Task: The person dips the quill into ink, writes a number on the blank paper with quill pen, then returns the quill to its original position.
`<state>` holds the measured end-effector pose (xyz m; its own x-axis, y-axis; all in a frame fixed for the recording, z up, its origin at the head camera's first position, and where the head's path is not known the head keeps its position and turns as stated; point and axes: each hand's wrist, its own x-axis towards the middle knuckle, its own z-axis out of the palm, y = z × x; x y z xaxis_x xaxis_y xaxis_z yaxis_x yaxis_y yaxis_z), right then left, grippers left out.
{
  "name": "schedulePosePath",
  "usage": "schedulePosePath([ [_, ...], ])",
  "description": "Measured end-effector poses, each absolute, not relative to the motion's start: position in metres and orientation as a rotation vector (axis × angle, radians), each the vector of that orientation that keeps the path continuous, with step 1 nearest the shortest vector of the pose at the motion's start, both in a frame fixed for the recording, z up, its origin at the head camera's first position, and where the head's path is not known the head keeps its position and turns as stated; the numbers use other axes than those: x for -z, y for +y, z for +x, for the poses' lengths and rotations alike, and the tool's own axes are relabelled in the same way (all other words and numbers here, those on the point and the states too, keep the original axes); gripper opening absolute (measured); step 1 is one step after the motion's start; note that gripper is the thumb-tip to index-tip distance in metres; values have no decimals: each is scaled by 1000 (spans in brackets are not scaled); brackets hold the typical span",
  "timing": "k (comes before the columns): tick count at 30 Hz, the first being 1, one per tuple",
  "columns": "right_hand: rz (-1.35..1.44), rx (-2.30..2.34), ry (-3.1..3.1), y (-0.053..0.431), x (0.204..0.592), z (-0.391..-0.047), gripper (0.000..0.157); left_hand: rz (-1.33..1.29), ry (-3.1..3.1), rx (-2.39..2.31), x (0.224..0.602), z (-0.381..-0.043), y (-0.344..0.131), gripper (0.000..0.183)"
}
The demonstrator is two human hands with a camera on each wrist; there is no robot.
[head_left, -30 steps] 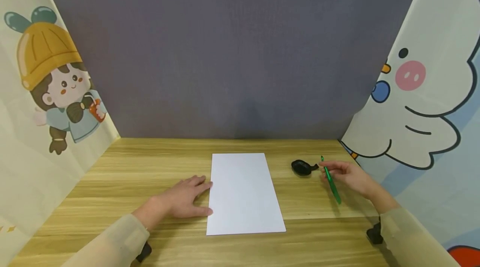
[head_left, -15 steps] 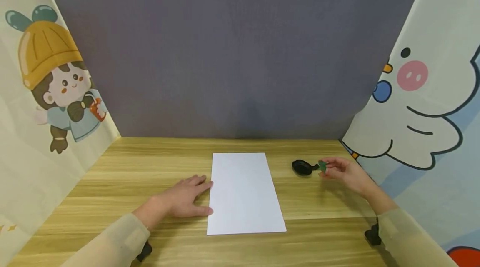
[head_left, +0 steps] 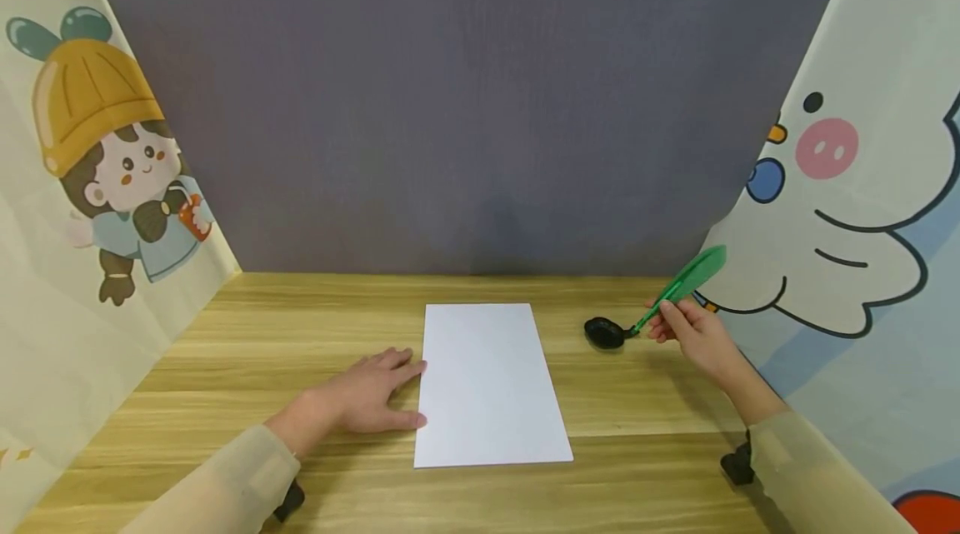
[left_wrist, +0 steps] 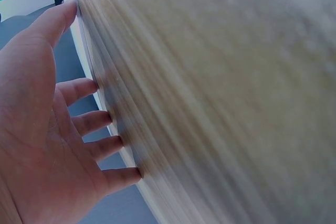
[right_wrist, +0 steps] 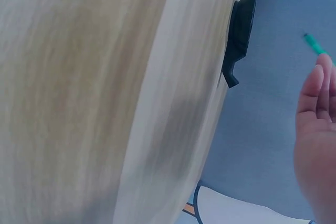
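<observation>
In the head view, my right hand (head_left: 697, 338) pinches a green feather-shaped pen (head_left: 696, 271) between thumb and fingers. Its broad feather end slants up and away to the right, and its thin dark tip points down-left. That tip overlaps the short stem of a black oval pen stand (head_left: 604, 334) on the table. The right wrist view shows the pen's tip (right_wrist: 313, 43) apart from the stand (right_wrist: 242, 30), raised off the tabletop. My left hand (head_left: 367, 392) lies spread on the table, its thumb and index fingertips at the left edge of a white sheet of paper (head_left: 491, 384).
The wood-grain table (head_left: 270, 334) ends at a dark grey backdrop (head_left: 465, 101). Cartoon-printed panels flank it, with a capped figure (head_left: 123, 159) on the left and a white character (head_left: 862, 184) on the right.
My right hand has turned the green pen over: its feather end, which pointed toward me, now points up and away, with the tip toward the stand. My left hand and the paper stay put.
</observation>
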<state>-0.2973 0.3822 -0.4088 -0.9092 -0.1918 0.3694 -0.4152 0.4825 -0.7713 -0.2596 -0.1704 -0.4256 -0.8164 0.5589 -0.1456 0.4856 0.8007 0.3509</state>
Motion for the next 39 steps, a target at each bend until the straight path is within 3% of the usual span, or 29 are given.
schedulePosePath([
  [24, 389, -1530, -2646, 371, 403, -311, 43, 781, 2749, -452, 425, -261, -171, 94],
  [39, 409, -1291, -2752, 359, 410, -326, 37, 778, 2746, -447, 426, -261, -172, 94],
])
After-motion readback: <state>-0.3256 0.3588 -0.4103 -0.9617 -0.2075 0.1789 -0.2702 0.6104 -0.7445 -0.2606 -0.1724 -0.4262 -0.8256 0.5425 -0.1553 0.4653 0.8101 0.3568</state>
